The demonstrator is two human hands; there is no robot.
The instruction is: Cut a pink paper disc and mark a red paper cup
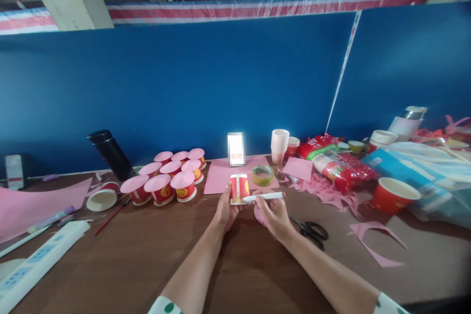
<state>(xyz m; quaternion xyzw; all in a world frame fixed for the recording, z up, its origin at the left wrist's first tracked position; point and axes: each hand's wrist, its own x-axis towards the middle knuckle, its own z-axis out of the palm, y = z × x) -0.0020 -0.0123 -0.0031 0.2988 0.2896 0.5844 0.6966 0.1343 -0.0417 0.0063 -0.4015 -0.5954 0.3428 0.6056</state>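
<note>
My left hand [225, 210] is closed around a red paper cup [239, 188] that stands upside down on the brown table [147, 265]. My right hand [274, 214] grips a white glue stick or marker [264, 197] with its tip at the cup's base. A round pink paper piece [259, 216] lies under my right hand, mostly hidden. Just beyond the cup lie a pink paper sheet [221, 176] and a roll of green tape [263, 174].
Several upside-down red cups with pink paper tops [171, 181] cluster at left. Black scissors [312, 229] lie right of my hand. Pink scraps [375, 243], an open red cup [393, 195], cup packs [338, 164], a black flask [110, 153] and a white power strip [37, 265] surround.
</note>
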